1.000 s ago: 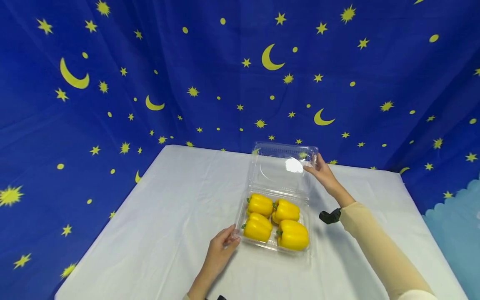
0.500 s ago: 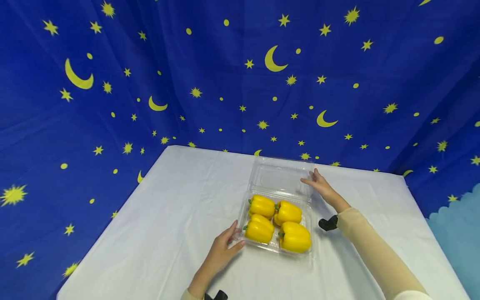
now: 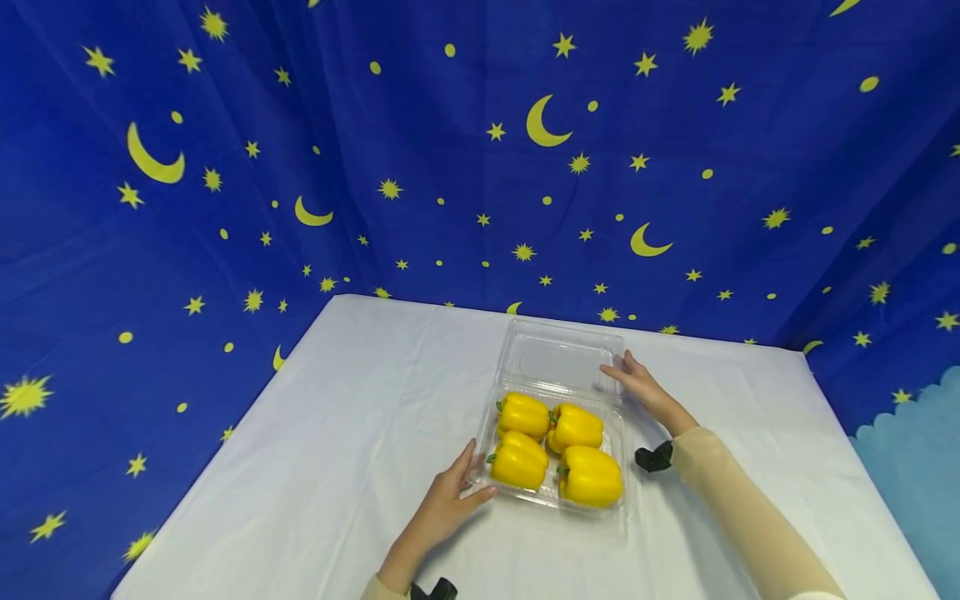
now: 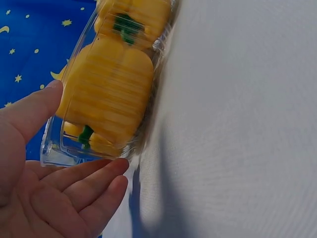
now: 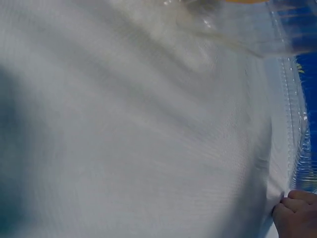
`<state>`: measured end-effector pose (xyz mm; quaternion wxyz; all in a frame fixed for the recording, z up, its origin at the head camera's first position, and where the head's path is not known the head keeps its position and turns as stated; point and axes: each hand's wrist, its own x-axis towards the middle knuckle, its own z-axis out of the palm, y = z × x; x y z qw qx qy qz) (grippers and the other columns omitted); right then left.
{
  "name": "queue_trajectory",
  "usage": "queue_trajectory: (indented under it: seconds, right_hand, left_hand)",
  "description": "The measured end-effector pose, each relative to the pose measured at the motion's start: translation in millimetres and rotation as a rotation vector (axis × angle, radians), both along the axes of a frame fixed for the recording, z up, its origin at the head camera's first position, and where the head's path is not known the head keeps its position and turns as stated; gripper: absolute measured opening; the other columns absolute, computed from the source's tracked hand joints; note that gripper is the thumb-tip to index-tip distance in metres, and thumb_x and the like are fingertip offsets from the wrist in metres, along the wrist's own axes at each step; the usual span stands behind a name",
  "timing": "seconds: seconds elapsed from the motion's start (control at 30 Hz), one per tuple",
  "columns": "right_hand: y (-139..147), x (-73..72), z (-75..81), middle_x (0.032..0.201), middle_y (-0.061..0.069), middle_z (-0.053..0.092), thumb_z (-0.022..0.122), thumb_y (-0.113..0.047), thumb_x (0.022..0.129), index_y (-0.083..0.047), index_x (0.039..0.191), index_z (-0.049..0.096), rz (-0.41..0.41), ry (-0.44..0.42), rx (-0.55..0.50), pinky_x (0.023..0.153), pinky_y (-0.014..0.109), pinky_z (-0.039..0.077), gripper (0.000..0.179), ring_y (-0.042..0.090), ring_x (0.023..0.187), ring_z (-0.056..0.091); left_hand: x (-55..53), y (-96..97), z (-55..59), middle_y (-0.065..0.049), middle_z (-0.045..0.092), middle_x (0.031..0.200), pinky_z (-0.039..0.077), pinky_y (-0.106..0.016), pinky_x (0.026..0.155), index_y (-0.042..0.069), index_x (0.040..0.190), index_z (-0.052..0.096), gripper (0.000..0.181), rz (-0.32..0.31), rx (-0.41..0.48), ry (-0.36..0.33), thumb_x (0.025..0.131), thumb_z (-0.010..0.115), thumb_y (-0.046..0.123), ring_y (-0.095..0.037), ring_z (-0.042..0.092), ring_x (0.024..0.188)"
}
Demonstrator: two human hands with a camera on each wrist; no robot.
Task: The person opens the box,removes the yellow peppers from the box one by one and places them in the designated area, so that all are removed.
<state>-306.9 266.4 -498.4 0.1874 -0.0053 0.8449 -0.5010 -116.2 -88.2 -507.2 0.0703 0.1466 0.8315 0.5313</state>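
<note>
A clear plastic clamshell container (image 3: 551, 500) lies on the white tablecloth, its lid (image 3: 558, 358) folded back toward the rear. Several yellow bell peppers (image 3: 590, 477) with green stems sit in its base. At the base's front left corner is my left hand (image 3: 442, 508), fingers spread and fairly straight; the left wrist view has its thumb (image 4: 47, 99) at the container's upper edge and other fingers by the lower corner. My right hand (image 3: 648, 392) touches or nearly touches the lid's right edge, thumb and fingers apart. Only its fingers show low in the right wrist view (image 5: 299, 215).
The white-covered table (image 3: 375, 417) extends around the container. Behind it and at the left hangs a blue curtain (image 3: 450, 167) with yellow stars and moons. A black wrist device (image 3: 654, 457) sits at the right cuff, another (image 3: 433, 590) at the left wrist.
The lid has come down backward from a raised angle to nearly flat, the right hand lowering along with it. The left fingers have spread from a closer grasp at the corner.
</note>
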Motion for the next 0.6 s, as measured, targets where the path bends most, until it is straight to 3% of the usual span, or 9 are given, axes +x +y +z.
queue_trajectory:
  seconds: [0.27,0.6]
  right_hand:
    - [7.5,9.3,8.7,0.158,0.024,-0.008,0.049,-0.043,0.097,0.001,0.149,-0.015,-0.015,0.039,0.001,0.121,0.056,0.006,0.093,0.042,0.147,-0.003]
    - [14.9,32.3,36.7,0.16,0.019,0.008,0.053,-0.035,0.097,-0.001,0.152,0.003,-0.18,0.153,-0.059,0.122,0.053,0.014,0.081,0.039,0.148,0.008]
  left_hand:
    - [-0.3,4.2,2.2,-0.03,0.048,0.138,0.044,-0.049,0.103,-0.01,0.146,0.022,0.079,-0.003,0.012,-0.022,0.092,0.062,0.033,-0.041,0.049,0.127]
    - [1.0,4.2,-1.2,-0.033,0.046,0.138,0.042,-0.048,0.104,-0.01,0.141,0.031,0.074,0.029,0.034,-0.047,0.09,0.066,0.03,-0.042,0.049,0.127]
